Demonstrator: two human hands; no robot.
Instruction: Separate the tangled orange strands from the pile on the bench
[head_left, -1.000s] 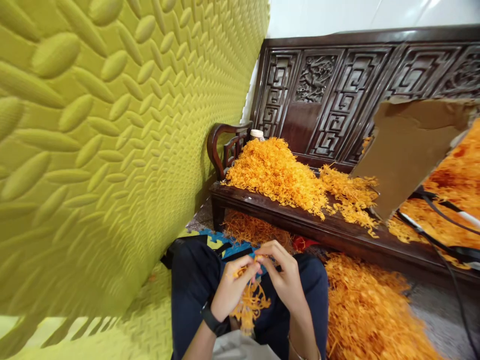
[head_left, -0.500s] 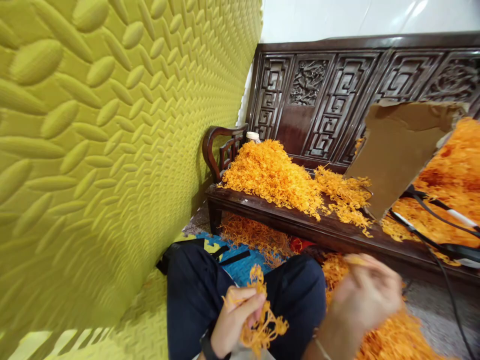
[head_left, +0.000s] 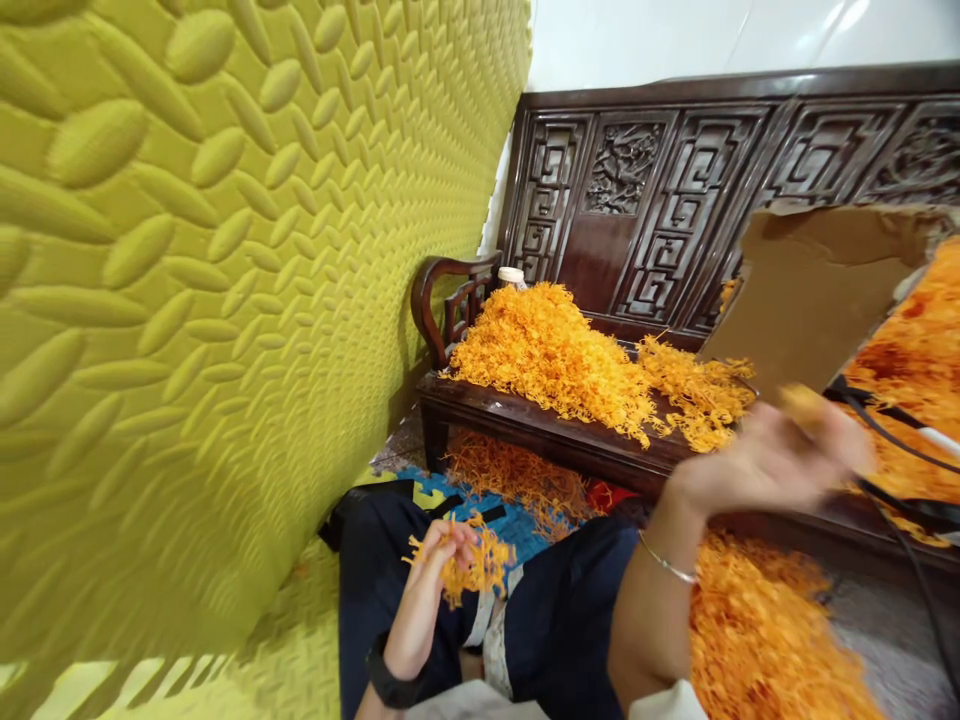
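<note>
My left hand (head_left: 439, 565) sat low over my lap, its fingers closed around a clump of orange strands (head_left: 472, 565). My right hand (head_left: 772, 460) was raised over the front edge of the wooden bench (head_left: 540, 425), too blurred for me to tell whether its fingers were apart or pinching anything. A big heap of strands (head_left: 547, 350) covered the bench's left end, by the armrest. A cardboard sheet (head_left: 817, 290) leaned toward its right end, and a floor pile (head_left: 750, 640) lay below the front edge.
</note>
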